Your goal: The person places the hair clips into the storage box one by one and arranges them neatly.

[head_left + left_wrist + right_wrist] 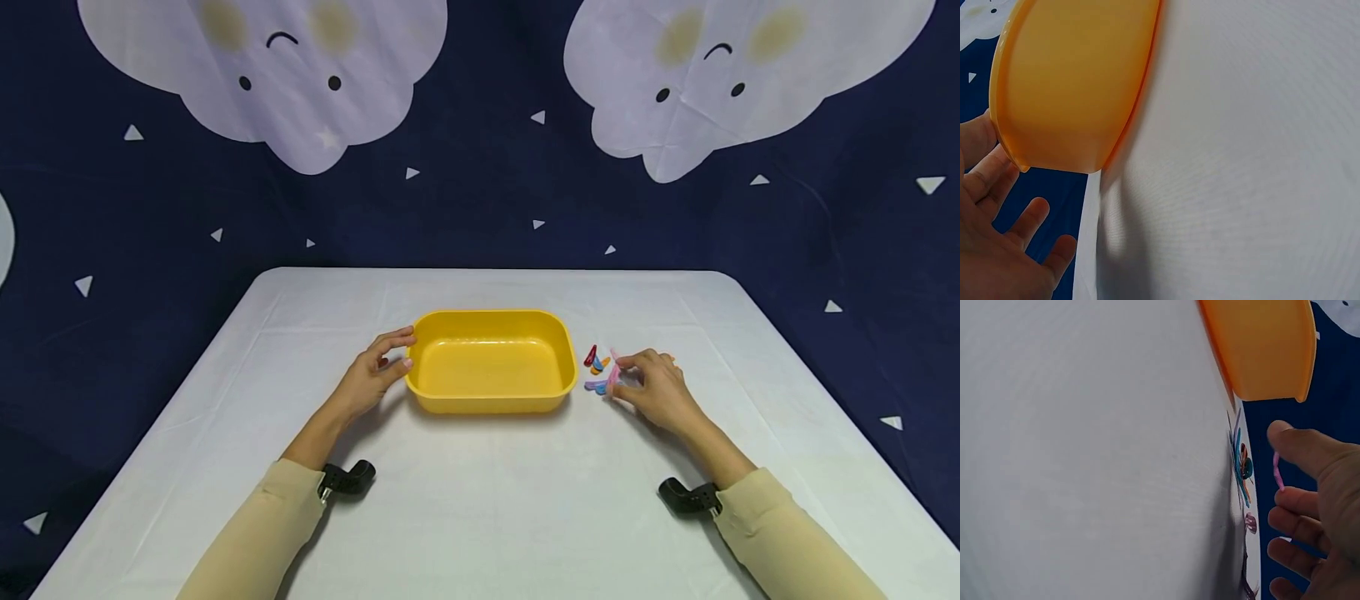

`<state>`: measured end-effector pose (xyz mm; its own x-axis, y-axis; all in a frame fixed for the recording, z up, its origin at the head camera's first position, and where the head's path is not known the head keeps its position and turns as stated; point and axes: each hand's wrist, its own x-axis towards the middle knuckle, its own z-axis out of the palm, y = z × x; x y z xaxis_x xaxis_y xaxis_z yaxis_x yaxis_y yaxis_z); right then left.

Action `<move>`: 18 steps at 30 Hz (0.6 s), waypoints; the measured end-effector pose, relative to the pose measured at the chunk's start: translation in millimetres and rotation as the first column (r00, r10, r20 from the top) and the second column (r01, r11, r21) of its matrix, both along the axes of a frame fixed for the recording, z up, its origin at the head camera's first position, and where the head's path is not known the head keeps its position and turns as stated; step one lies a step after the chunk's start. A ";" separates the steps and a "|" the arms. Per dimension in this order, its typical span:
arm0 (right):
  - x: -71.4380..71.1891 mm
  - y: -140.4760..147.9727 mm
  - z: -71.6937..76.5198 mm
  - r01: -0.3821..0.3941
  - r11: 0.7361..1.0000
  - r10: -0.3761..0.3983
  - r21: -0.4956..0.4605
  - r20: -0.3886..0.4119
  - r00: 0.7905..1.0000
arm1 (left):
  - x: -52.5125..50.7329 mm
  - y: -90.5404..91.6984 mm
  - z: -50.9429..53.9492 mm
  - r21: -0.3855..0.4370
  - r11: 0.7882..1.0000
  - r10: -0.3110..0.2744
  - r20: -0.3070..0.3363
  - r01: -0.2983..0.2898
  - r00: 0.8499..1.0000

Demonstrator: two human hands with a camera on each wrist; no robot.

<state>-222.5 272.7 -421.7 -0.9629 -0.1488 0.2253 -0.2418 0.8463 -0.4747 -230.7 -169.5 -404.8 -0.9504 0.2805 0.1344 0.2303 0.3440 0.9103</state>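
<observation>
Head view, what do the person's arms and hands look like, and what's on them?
Both arms wear plain beige long sleeves. A black, rounded device protrudes near each wrist. The left hand and right hand are gloveless.

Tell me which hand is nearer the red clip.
Right. The right hand is just right of the red clip; the left hand is farther away, at the left end of the yellow tray, which lies between it and the clip.

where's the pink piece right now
In the head view, the pink piece is between the right hand's thumb and fingers, just right of the yellow tray.
</observation>
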 end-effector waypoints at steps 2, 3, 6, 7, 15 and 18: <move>1.0 -1.5 2.5 -0.001 1.000 0.001 -0.010 0.003 1.000 | -0.4 -0.2 0.1 0.000 1.000 -0.001 -0.004 0.001 1.000; 1.4 -2.1 3.6 -0.003 1.000 0.003 -0.015 0.001 1.000 | -0.3 -0.2 0.3 0.001 1.000 -0.002 -0.005 0.002 1.000; 2.5 -4.3 6.6 -0.012 0.999 0.012 -0.030 -0.001 1.000 | -0.2 -0.2 0.5 0.001 1.000 -0.001 -0.005 0.001 1.000; 2.8 -5.2 7.9 -0.015 0.999 0.015 -0.034 -0.003 1.000 | 0.0 -0.1 0.6 0.002 1.000 0.001 -0.005 -0.001 1.000; 3.6 -13.0 24.5 -0.023 0.995 0.025 -0.095 0.024 0.999 | 0.2 0.0 0.2 0.005 1.000 0.003 -0.014 -0.003 1.000; 3.0 -16.9 30.4 -0.029 0.994 0.032 -0.102 0.022 0.999 | -0.3 0.2 -0.8 0.010 1.000 0.003 -0.016 -0.003 1.000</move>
